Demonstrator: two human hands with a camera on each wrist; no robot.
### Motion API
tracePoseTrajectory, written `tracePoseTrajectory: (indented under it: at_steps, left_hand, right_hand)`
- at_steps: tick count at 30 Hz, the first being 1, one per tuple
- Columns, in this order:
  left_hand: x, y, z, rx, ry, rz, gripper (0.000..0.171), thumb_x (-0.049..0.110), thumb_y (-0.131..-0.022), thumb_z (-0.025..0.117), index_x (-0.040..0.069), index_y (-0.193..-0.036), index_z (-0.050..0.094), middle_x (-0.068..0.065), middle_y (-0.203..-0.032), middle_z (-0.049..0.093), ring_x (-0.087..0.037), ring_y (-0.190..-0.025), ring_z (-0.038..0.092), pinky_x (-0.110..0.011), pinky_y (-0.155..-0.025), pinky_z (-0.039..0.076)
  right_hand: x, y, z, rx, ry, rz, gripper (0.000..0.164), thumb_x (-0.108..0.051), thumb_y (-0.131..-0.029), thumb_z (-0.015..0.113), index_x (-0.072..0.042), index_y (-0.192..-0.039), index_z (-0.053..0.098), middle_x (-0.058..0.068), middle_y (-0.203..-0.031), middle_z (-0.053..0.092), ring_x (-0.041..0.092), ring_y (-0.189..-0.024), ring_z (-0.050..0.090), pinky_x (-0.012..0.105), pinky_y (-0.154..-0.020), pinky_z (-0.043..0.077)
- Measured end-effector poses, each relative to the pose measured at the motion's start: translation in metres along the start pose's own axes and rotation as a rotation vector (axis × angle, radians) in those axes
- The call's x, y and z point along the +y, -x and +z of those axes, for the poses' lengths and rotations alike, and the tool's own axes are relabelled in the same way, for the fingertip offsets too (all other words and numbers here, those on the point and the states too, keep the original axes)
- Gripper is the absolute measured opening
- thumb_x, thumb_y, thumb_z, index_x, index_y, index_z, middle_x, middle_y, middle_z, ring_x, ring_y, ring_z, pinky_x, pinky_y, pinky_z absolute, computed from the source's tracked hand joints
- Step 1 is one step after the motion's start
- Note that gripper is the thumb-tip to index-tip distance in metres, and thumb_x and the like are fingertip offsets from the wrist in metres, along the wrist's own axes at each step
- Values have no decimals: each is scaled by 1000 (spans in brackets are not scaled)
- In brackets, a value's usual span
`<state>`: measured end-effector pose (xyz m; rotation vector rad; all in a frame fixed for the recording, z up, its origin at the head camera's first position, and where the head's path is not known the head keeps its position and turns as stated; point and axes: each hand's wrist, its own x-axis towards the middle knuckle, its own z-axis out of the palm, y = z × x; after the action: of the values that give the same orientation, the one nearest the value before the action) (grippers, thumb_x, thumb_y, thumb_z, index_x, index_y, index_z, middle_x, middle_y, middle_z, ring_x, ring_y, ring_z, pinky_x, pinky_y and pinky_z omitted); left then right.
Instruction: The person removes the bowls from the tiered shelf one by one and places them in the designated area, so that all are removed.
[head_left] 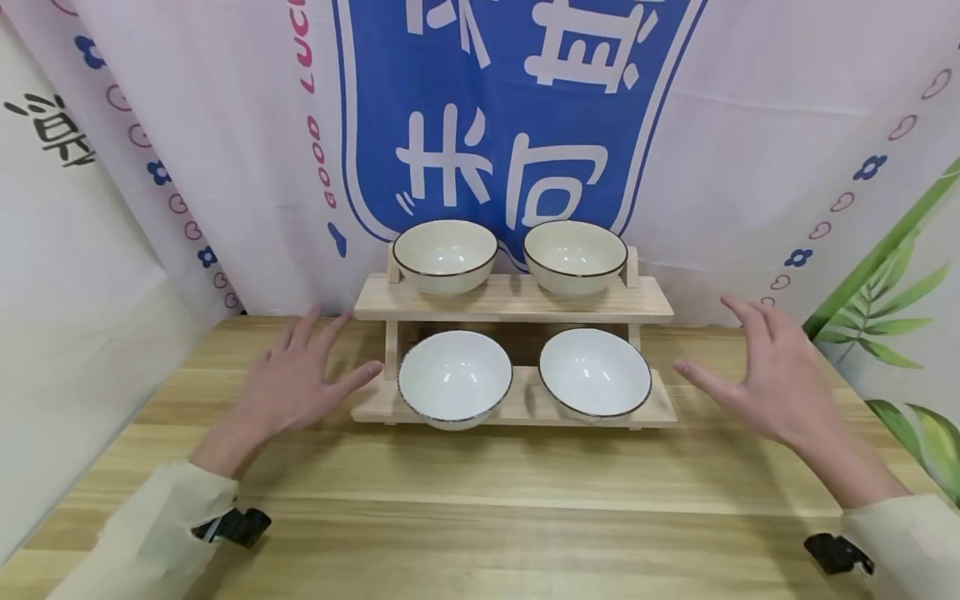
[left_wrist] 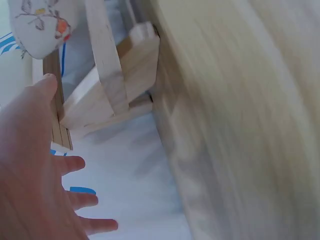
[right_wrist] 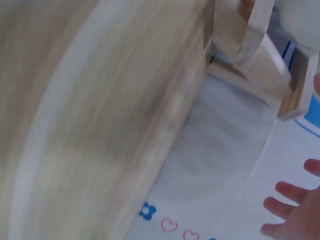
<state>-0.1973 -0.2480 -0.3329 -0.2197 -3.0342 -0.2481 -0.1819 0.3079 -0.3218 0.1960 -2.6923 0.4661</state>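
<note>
A two-tier wooden rack (head_left: 517,298) stands on the table with bowls on both shelves. Two cream bowls with dark rims, a left one (head_left: 446,260) and a right one (head_left: 576,260), sit on the upper shelf. On the lower shelf are two white-lined bowls, one at left (head_left: 455,377) and one at right (head_left: 595,373). My left hand (head_left: 292,375) hovers beside the rack's left end, fingers spread, holding nothing. Off the rack's right end, my right hand (head_left: 772,371) is likewise spread and holds nothing. In the left wrist view, the thumb overlaps the rack's end (left_wrist: 62,120).
The wooden table (head_left: 480,517) runs up to a white cloth backdrop (head_left: 750,167) with a blue printed panel behind the rack. Pale side walls flank it, the right one bearing a printed bamboo plant (head_left: 892,300). A black wrist device (head_left: 234,527) shows at the left sleeve.
</note>
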Motion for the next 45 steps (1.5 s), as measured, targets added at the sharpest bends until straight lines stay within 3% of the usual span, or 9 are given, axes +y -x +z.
tracePoseTrajectory:
  at_steps: [4,9,12,18,25,30,33,38,45]
  left_hand:
    - [5,5,2,-12,105,43,98,78,-101,41,13,-171,19,-29,-176,13,-62,-155,21,-82,-117,26]
    - [13,12,4,-34,214,75,95,71,-103,48,8,-170,21,-28,-175,19,-59,-156,24,-79,-120,25]
    - [17,14,6,-56,267,79,98,71,-102,52,7,-170,21,-28,-175,19,-57,-157,23,-79,-119,26]
    - [20,15,11,-65,333,96,100,69,-100,58,5,-168,23,-29,-173,24,-57,-156,26,-78,-119,28]
    - [20,12,17,-85,373,126,98,66,-100,61,2,-167,27,-27,-171,31,-53,-156,31,-73,-122,30]
    - [20,13,18,-94,400,140,95,62,-100,65,4,-166,29,-27,-169,35,-53,-155,34,-72,-122,31]
    - [20,11,20,-93,419,153,92,60,-99,67,7,-166,31,-26,-168,38,-52,-154,38,-72,-121,34]
    - [19,10,24,-116,432,137,92,61,-99,67,9,-166,32,-27,-165,42,-50,-149,45,-71,-116,41]
    - [16,10,25,-121,450,154,91,60,-98,69,5,-163,37,-26,-162,47,-49,-145,50,-68,-113,46]
  right_hand:
    - [-14,9,4,33,-183,-21,101,-46,-90,83,-10,-167,30,34,-159,41,57,-142,40,79,-109,34]
    - [-31,18,12,49,-438,-88,83,-20,-90,85,-11,-161,42,18,-141,61,23,-128,56,21,-110,43]
    - [-42,20,16,-7,-582,-116,81,-9,-90,83,-11,-160,42,14,-137,61,7,-121,57,5,-100,41]
    - [-56,19,23,-146,-712,-142,90,-2,-88,83,-6,-162,33,19,-144,56,5,-122,59,9,-101,46]
    - [-68,13,30,-273,-691,-57,104,-16,-82,92,-6,-164,28,23,-158,45,43,-138,54,16,-105,43]
    - [-75,9,35,-297,-685,-35,108,-19,-80,94,-5,-164,28,23,-163,40,43,-140,52,9,-101,40]
    - [-77,7,38,-312,-657,-43,112,-22,-78,96,-3,-164,27,22,-162,41,40,-137,54,21,-106,46]
    - [-79,6,42,-351,-625,-41,124,-27,-73,99,-7,-167,20,25,-159,42,43,-131,58,57,-109,49]
    - [-81,5,45,-387,-647,-12,141,-25,-66,103,-10,-170,9,29,-161,38,48,-137,54,66,-114,44]
